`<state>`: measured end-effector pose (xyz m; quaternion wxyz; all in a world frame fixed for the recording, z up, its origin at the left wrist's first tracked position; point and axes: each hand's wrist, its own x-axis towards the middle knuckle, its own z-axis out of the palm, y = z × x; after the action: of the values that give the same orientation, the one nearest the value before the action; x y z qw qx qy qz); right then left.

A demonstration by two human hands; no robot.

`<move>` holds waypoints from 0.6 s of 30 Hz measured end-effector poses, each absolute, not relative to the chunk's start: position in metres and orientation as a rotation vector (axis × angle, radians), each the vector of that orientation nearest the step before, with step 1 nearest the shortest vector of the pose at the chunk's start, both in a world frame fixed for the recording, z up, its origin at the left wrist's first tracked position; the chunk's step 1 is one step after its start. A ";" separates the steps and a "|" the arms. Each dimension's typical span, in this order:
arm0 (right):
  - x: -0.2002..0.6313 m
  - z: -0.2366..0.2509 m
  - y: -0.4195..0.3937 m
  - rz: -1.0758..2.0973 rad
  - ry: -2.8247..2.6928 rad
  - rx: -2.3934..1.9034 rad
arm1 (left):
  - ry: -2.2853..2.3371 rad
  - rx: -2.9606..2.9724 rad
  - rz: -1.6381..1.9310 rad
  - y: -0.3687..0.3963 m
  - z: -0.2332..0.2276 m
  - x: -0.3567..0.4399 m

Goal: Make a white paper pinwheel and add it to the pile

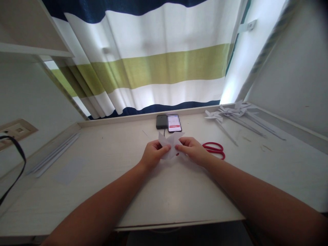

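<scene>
Above the middle of the white desk, a white paper pinwheel head with pointed corners is held between both hands. My left hand pinches its left side, thumb lying on the near face. On the opposite side, my right hand grips the paper with thumb and fingers near its centre. Both sets of fingers are closed, and those behind the paper are partly hidden. Red-handled scissors lie just right of my right hand, their blades hidden by the hand and forearm.
A dark power bank and a lit phone rest behind the hands. Several paper pinwheels on sticks lie at the back right. Rolled paper sticks and a paper sheet are at left. A striped curtain hangs behind.
</scene>
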<state>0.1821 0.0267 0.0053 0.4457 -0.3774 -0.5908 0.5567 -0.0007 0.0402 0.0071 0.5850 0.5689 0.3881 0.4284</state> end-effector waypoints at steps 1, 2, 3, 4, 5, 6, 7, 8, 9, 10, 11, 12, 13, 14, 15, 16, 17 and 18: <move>0.182 0.005 0.027 1.367 -1.475 -0.945 | 0.901 1.330 1.002 0.040 0.007 -0.001; 0.182 0.005 0.027 1.356 -1.485 -0.952 | 0.897 1.332 1.004 0.041 0.006 -0.001; 0.182 0.004 0.027 1.344 -1.494 -0.958 | 0.889 1.333 1.005 0.041 0.006 -0.001; 0.182 0.004 0.027 1.329 -1.505 -0.965 | 0.880 1.332 1.004 0.041 0.006 -0.001; 0.182 0.004 0.028 1.311 -1.520 -0.974 | 0.869 1.330 1.003 0.041 0.006 -0.001; 0.182 0.003 0.028 1.291 -1.536 -0.985 | 0.858 1.329 0.999 0.040 0.006 -0.001; 0.182 0.003 0.028 1.270 -1.553 -0.995 | 0.849 1.330 0.993 0.040 0.006 -0.001; 0.182 0.003 0.027 1.249 -1.571 -1.006 | 0.842 1.332 0.985 0.040 0.006 -0.001; 0.182 0.004 0.027 1.228 -1.587 -1.017 | 0.841 1.335 0.979 0.039 0.005 0.000; 0.182 0.004 0.027 1.209 -1.604 -1.030 | 0.845 1.338 0.975 0.039 0.005 0.000; 0.182 0.005 0.027 1.193 -1.620 -1.042 | 0.855 1.342 0.974 0.039 0.005 0.000; 0.182 0.005 0.026 1.182 -1.637 -1.054 | 0.869 1.346 0.977 0.039 0.004 0.000; 0.182 0.005 0.026 1.175 -1.651 -1.062 | 0.884 1.352 0.982 0.038 0.004 0.000; 0.182 0.005 0.025 1.171 -1.662 -1.067 | 0.898 1.357 0.984 0.038 0.004 0.000; 0.181 0.005 0.025 1.169 -1.666 -1.071 | 0.909 1.362 0.984 0.038 0.004 0.000; 0.181 0.005 0.025 1.170 -1.667 -1.073 | 0.916 1.366 0.978 0.038 0.004 0.000; 0.181 0.005 0.025 1.174 -1.663 -1.075 | 0.921 1.368 0.974 0.038 0.004 0.000; 0.181 0.005 0.025 1.176 -1.658 -1.075 | 0.926 1.370 0.971 0.038 0.004 0.000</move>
<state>0.1806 0.0249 0.0045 0.4088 -0.4268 -0.6579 0.4667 0.0001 0.0383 0.0043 0.5746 0.5847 0.3953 0.4144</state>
